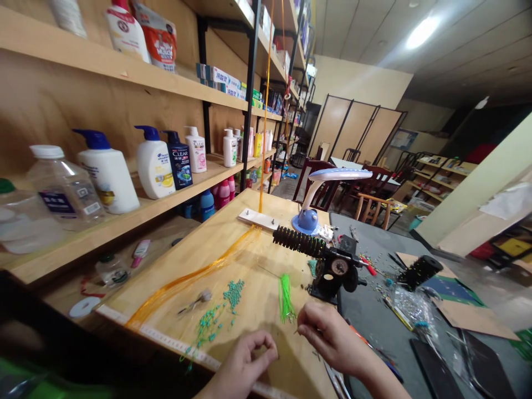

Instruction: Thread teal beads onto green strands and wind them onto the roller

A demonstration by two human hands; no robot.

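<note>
Green strands (pixel 285 299) on a wooden tabletop (pixel 256 302) beside stocked shelves (pixel 83 62)

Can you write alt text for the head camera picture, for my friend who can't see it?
A person's left hand and right hand, both curled, are low over a wooden table, near bright green strands and small turquoise beads. Also there are orange threads, a black device and a blue lamp; bottles line shelves on the left.

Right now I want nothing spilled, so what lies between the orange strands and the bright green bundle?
In the head view, turquoise beads, green beads and a small grey-tufted item lie between the orange strands and the bright green bundle.
</note>
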